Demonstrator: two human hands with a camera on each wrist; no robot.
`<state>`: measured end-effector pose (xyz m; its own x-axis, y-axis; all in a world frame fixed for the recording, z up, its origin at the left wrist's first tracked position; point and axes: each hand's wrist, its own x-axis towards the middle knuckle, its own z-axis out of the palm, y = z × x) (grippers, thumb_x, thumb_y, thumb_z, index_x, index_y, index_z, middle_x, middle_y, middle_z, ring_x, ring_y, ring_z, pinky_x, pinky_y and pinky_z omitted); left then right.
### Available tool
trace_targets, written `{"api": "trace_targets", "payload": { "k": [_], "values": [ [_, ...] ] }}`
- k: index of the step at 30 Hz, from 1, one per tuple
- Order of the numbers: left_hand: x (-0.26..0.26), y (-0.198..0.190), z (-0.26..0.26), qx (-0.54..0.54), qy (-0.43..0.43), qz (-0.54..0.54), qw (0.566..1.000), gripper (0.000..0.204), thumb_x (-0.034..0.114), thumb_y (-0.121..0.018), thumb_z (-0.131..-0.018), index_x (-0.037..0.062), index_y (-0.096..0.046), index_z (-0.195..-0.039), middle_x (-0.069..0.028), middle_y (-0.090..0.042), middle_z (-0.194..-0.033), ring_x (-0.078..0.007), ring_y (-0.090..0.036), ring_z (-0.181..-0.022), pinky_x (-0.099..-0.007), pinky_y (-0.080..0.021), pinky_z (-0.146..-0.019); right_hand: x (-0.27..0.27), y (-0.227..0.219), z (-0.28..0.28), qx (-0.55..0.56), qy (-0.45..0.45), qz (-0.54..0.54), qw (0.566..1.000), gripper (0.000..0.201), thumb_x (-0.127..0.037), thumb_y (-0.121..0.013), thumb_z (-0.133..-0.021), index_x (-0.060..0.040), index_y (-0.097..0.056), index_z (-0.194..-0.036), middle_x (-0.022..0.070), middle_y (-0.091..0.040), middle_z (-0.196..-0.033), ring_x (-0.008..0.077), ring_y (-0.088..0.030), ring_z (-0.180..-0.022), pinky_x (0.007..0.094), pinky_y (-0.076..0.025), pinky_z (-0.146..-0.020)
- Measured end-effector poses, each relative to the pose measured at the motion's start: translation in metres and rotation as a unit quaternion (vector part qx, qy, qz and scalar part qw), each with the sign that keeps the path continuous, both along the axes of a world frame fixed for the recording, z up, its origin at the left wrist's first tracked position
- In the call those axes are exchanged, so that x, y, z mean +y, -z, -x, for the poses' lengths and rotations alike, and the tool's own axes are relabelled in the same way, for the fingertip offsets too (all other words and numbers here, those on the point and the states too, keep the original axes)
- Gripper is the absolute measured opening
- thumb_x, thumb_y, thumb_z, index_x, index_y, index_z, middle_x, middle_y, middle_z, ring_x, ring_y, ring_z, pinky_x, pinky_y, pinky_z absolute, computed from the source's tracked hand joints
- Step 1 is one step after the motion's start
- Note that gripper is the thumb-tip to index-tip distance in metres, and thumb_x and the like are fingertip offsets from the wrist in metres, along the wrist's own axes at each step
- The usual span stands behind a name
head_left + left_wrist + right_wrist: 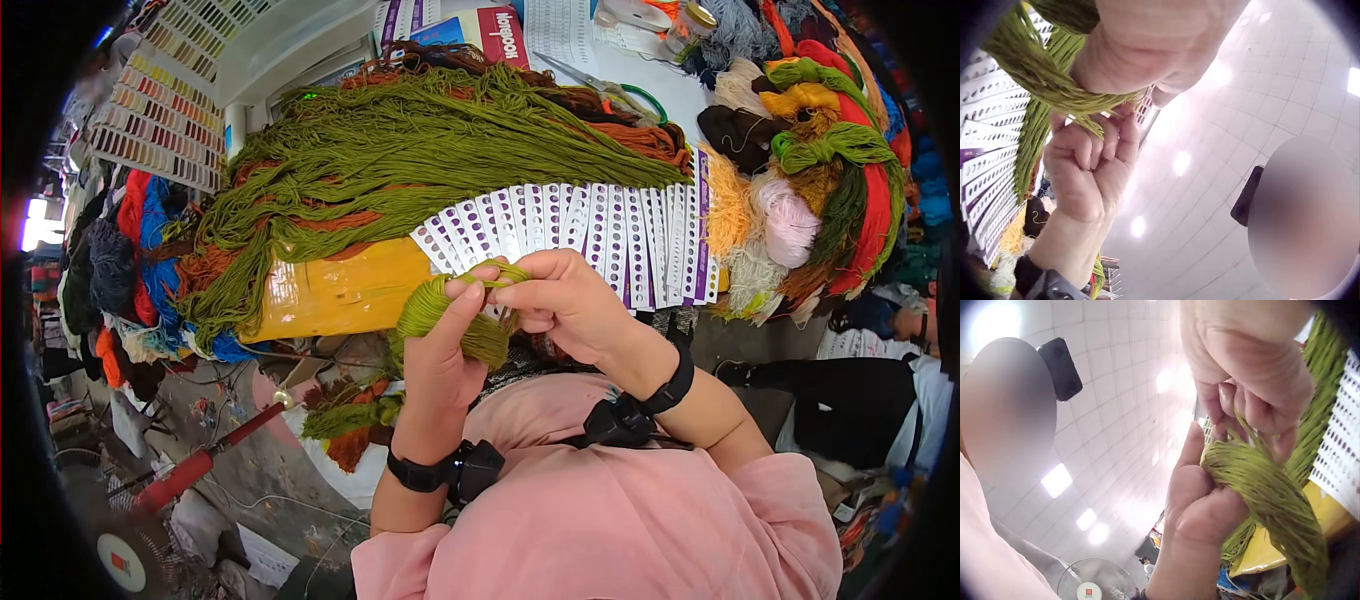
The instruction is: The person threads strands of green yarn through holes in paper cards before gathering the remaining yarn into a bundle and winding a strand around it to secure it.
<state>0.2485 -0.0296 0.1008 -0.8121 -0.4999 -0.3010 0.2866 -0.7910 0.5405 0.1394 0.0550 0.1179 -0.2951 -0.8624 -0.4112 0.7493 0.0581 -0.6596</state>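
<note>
A skein of yellow-green yarn (424,306) hangs from my left hand (446,352), whose fingers and thumb are curled round its top. My right hand (567,302) pinches strands at the skein's upper end, close beside the left fingertips. In the left wrist view the yarn (1041,81) passes under the left hand (1154,47), with the right hand (1088,165) facing it, fingers curled at the strands. From the right wrist, the yarn bundle (1272,494) lies across the left hand (1200,506), and the right hand (1247,369) holds strands above it.
A large heap of olive-green yarn (400,150) covers the table beyond the hands. Fanned shade cards (560,215) and a yellow packet (335,290) lie nearer. Scissors (590,80) rest behind the heap; coloured skeins (785,215) are at the right. A fan (125,555) stands lower left.
</note>
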Motion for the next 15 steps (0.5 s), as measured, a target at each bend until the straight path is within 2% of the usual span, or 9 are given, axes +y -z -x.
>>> {"api": "trace_targets", "payload": {
  "k": [2,8,11,15],
  "values": [
    [0.001,-0.001,0.001,0.01,-0.006,0.003,1.0,0.018,0.002,-0.05,-0.079,-0.0018,-0.055,-0.096,-0.0123,-0.056,-0.097,-0.0182,-0.055,-0.084,-0.03,-0.046,-0.072,0.002,0.009,0.003,-0.012,0.005,0.018,1.0,0.013,-0.002,-0.055,-0.074,0.0035,-0.059,-0.086,0.0029,-0.057,-0.073,0.0016,-0.039,-0.05,0.015,-0.027,-0.042],
    [0.002,-0.002,0.0,-0.004,-0.012,0.037,0.999,0.02,0.003,-0.049,-0.08,-0.0031,-0.053,-0.099,-0.0126,-0.056,-0.098,-0.0196,-0.054,-0.088,-0.031,-0.046,-0.075,0.002,0.013,0.002,-0.043,0.014,0.027,0.999,0.012,-0.004,-0.054,-0.076,0.0039,-0.058,-0.084,-0.001,-0.052,-0.066,0.0014,-0.037,-0.05,0.0147,-0.026,-0.041],
    [-0.005,0.008,-0.004,0.008,0.03,0.032,0.999,0.027,0.014,-0.042,-0.085,-0.004,-0.05,-0.103,-0.014,-0.052,-0.105,-0.0202,-0.051,-0.096,-0.0347,-0.043,-0.08,0.003,0.013,0.004,-0.056,-0.035,0.036,0.997,0.01,-0.006,-0.054,-0.077,0.0019,-0.057,-0.082,-0.0038,-0.047,-0.062,0.0015,-0.034,-0.046,0.0146,-0.023,-0.04],
    [-0.005,-0.001,-0.008,0.022,0.047,-0.026,0.998,0.042,0.028,-0.029,-0.089,-0.0049,-0.044,-0.111,-0.0151,-0.045,-0.115,-0.0202,-0.046,-0.103,-0.0374,-0.039,-0.085,0.001,0.007,0.006,-0.058,-0.034,-0.027,0.997,0.01,-0.009,-0.054,-0.077,-0.0005,-0.057,-0.081,-0.0044,-0.045,-0.056,0.0027,-0.032,-0.043,0.0157,-0.023,-0.038]
  ]
}}
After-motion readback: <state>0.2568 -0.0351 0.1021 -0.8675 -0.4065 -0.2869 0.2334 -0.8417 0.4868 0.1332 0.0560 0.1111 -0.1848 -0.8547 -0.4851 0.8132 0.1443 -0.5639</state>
